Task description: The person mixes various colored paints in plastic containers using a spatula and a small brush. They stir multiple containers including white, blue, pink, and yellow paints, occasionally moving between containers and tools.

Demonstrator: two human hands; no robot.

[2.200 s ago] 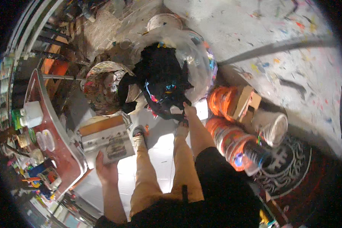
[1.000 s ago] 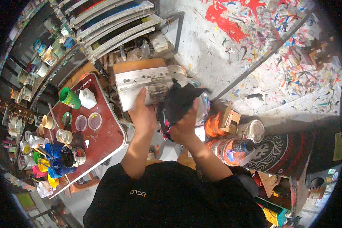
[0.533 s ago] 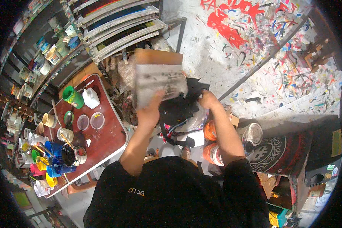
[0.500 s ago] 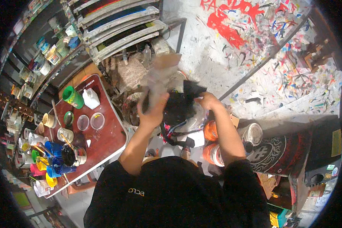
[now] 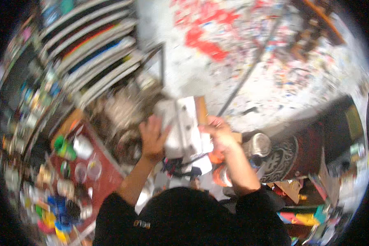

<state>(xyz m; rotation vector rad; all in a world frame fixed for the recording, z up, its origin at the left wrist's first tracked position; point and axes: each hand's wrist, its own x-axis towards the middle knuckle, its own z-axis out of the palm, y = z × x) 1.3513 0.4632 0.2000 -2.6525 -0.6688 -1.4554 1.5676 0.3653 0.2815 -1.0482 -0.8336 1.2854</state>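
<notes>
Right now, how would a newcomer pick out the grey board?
From the red table, go right to the person's left hand and right hand. The grey board is between them, the right hand gripping its right side. Unlike the orange bucket nearby, it is flat-faced, with a brown strip along its right edge.

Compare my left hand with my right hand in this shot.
Your left hand is open with its fingers spread, while your right hand is closed in a grip. The left is at the left side of the grey-white board, contact too blurred to tell; the right holds the board's opposite side, by its brown edge strip. Both are bare, with forearms coming out of black sleeves.
</notes>
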